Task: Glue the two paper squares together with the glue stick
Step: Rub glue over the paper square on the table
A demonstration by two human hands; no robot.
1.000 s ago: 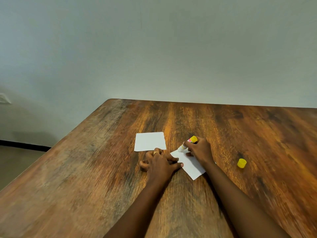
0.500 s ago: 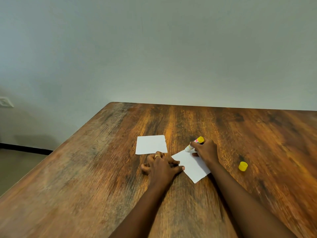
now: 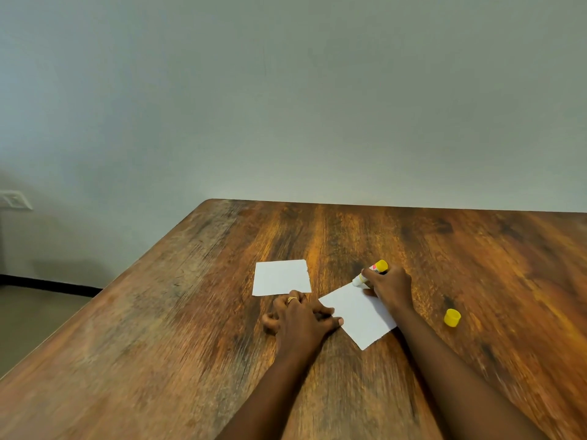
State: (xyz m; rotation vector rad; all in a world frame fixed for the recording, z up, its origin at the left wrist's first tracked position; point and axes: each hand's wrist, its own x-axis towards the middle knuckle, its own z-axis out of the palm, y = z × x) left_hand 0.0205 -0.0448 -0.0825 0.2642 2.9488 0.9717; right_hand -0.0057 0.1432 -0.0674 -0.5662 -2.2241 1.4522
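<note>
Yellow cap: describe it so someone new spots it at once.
On the brown wooden table, look right of the right hand, which grips the yellow-ended glue stick over a white paper square. The small yellow plastic cap sits alone there, touching nothing: the only loose yellow thing.

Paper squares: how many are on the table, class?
2. One paper square lies beyond the left hand; the other square, nearer, is pinned by that hand while the right hand holds the glue stick at its far corner. None looks hidden.
</note>
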